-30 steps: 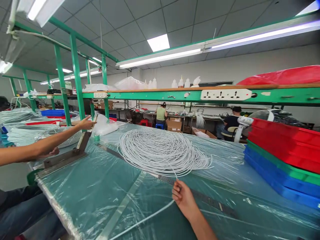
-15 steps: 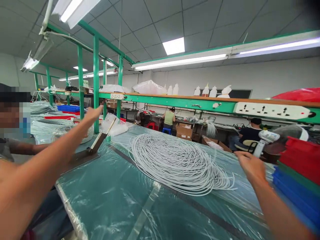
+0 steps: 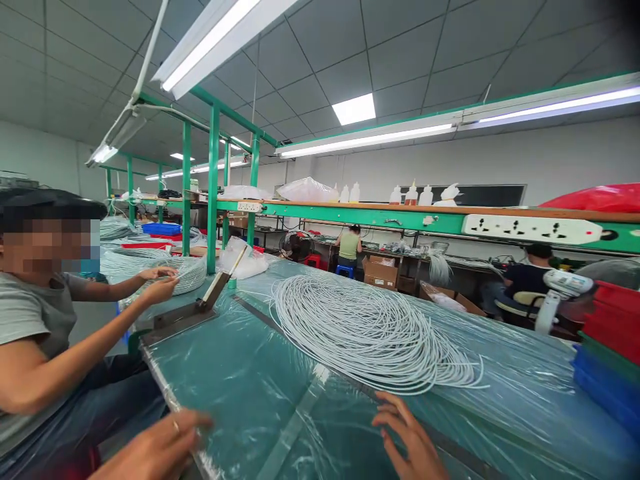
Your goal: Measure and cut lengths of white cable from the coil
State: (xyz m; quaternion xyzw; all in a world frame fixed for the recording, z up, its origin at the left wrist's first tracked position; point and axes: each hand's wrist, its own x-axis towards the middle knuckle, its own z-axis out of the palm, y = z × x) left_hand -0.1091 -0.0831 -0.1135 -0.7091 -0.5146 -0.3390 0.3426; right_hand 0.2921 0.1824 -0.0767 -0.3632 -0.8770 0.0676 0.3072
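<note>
A large loose coil of light grey cable [image 3: 360, 333] lies on the plastic-covered green table [image 3: 225, 380]. In front of it, low in the view, my right hand [image 3: 407, 437] hovers with fingers apart and nothing in them. My left hand [image 3: 155, 443] is at the table's near left edge, a ring on one finger. Its fingertips are smeared by motion, but the fingers look loosely stretched and I see nothing held. Neither hand touches the coil. A dark metal strip [image 3: 345, 380] runs along the table, partly under the coil.
A co-worker [image 3: 55, 320] sits at left, hands by another cable coil [image 3: 193, 273]. A guillotine-style cutter [image 3: 185, 317] stands on the table's left side. Stacked red and blue bins [image 3: 605, 373] are at right. A shelf with power sockets [image 3: 533, 229] crosses behind.
Both my hands have come back and down from stretched-out positions towards the table's near edge. The view has shifted left, showing more of the co-worker. The coil stays in place.
</note>
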